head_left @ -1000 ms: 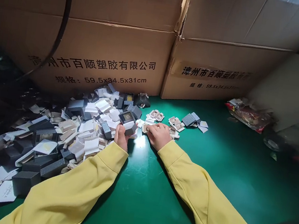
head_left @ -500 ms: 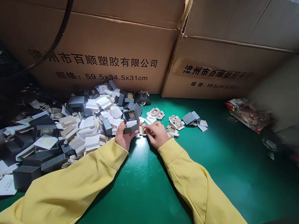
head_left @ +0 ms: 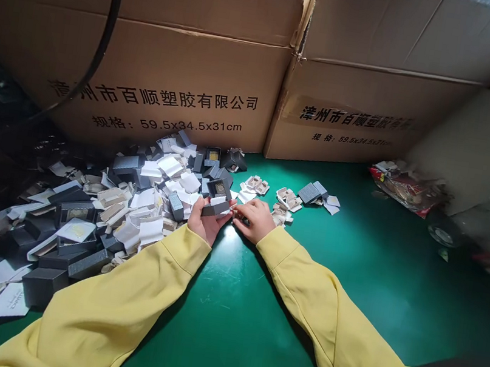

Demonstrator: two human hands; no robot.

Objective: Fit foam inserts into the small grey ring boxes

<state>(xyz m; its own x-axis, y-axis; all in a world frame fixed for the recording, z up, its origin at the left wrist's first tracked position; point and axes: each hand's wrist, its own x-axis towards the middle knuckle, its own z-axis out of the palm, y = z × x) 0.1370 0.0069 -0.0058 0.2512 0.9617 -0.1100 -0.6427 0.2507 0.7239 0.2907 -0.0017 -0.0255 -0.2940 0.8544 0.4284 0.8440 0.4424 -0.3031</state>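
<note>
My left hand is closed around a small dark grey hinged box, with its lid standing up and the inside of the lid toward me. Close against the box's right side is my right hand. Its fingers are curled together, and what they pinch, if anything, is hidden. Just beyond the right hand lie small beige inserts, and a further group of beige inserts sits behind the hands with white slips by it. A large heap of grey boxes and white papers spreads to the left.
Two big cardboard cartons stand along the back of the green table. Grey box pieces lie with white slips at the right. Farther right are a red plastic bag and a clear container.
The beige insert at my right fingertips no longer shows there. My right hand has shifted slightly left, closer to the box, which is a little lower and turned in my left hand.
</note>
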